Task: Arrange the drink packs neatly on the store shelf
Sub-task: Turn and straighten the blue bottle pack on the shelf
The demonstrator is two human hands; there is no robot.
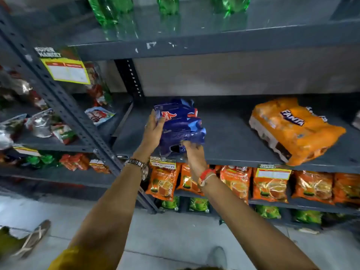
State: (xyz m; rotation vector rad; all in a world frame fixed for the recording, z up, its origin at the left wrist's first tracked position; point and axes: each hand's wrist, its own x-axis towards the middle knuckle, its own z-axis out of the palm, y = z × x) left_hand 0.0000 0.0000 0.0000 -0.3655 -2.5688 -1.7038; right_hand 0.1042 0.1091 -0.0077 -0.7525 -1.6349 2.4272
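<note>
A blue shrink-wrapped drink pack [180, 125] with red and white logos rests at the front left of the grey middle shelf [233, 145]. My left hand [153, 129] presses flat against its left side, fingers curled over the wrap. My right hand [191, 151] grips its lower front edge from below. An orange Fanta pack [292, 129] lies skewed on the same shelf to the right, one corner past the front edge. Bare shelf lies between the two packs.
Green bottles [109, 10] stand on the shelf above. Orange snack bags [270, 186] and green ones [268, 211] fill the lower shelves. A slotted grey upright [64, 106] divides off the left bay of mixed packets. A sandalled foot [33, 238] is on the floor at left.
</note>
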